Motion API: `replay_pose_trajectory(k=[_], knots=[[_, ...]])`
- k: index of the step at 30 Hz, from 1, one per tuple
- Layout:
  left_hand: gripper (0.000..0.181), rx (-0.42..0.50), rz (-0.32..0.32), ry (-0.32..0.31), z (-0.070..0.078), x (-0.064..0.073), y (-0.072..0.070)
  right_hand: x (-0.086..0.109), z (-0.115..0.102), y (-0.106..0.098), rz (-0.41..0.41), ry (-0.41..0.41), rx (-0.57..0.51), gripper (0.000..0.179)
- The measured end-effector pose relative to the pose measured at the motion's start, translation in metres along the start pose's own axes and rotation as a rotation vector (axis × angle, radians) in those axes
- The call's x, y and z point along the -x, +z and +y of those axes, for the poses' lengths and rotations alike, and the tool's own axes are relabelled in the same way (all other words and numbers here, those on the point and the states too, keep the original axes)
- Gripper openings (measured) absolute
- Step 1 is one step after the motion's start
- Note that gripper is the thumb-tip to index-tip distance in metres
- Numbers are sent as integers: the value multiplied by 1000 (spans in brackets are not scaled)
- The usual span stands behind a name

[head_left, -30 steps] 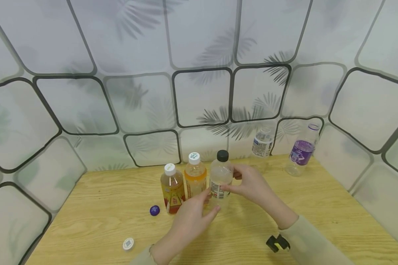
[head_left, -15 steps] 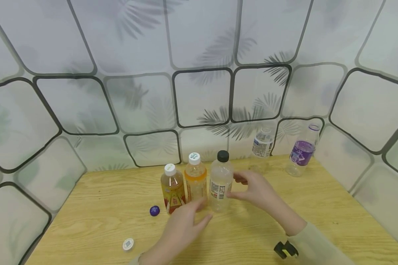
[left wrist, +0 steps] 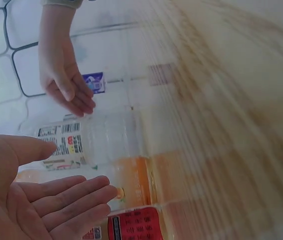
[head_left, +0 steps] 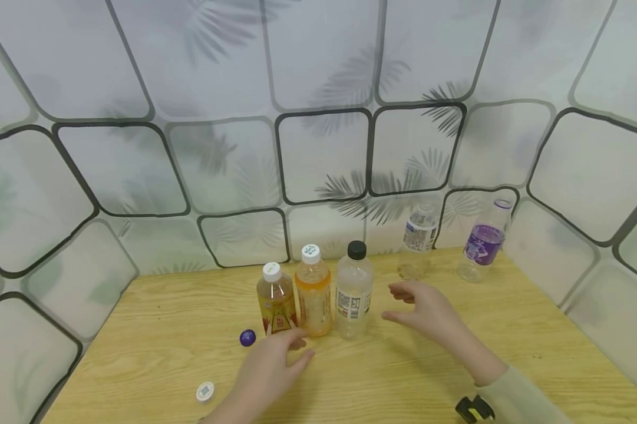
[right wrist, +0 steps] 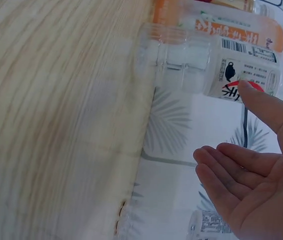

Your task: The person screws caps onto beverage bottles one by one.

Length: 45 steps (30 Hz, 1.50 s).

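Observation:
Three capped bottles stand in a row on the wooden table: a white-capped bottle of amber drink (head_left: 278, 309), a white-capped bottle with an orange band (head_left: 314, 300), and a clear black-capped bottle (head_left: 354, 294) with a white label (right wrist: 241, 67). My left hand (head_left: 269, 365) is in front of the amber and orange-banded bottles, covering the amber one's base. Its fingers are extended and hold nothing. To the right of the black-capped bottle is my right hand (head_left: 429, 312), fingers and thumb spread apart, a gap between them and that bottle in the head view.
Farther back on the right stand a clear bottle (head_left: 419, 235) and a purple-labelled bottle (head_left: 484, 244), both without caps. A purple cap (head_left: 247, 337) and a white cap (head_left: 205, 391) lie on the left. Patterned wall panels (head_left: 323, 159) enclose the table's back and sides.
My right hand has let go of the black-capped bottle and moved right. My left hand has drawn away from it to the lower left. The bottles stay in place.

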<state>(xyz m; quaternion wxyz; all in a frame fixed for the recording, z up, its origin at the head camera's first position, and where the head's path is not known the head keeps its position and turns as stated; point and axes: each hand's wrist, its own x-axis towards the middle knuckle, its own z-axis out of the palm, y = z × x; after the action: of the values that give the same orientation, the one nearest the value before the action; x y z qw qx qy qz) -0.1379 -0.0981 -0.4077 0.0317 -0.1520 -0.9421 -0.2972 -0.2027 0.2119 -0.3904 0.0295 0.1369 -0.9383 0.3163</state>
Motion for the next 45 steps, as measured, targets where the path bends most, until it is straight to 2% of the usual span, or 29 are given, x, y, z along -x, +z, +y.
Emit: replay_pose_trajectory(k=[9,21,31,40,45], knots=[[28,-36,47,-34,-17,7,-9,3,22,-8,9,36,41,61],[28,-71,75,-187,-43,16,-24,-2,52,-17,32,98,74,63],[28,-99,98,-224,-60,23,-35,-3,79,-25,11,152,96,68],[33,-143,47,-278,-77,33,-47,-9,93,-36,12,182,133,70],[38,-179,-6,-308,-88,35,-55,-13,95,-42,16,186,147,70]])
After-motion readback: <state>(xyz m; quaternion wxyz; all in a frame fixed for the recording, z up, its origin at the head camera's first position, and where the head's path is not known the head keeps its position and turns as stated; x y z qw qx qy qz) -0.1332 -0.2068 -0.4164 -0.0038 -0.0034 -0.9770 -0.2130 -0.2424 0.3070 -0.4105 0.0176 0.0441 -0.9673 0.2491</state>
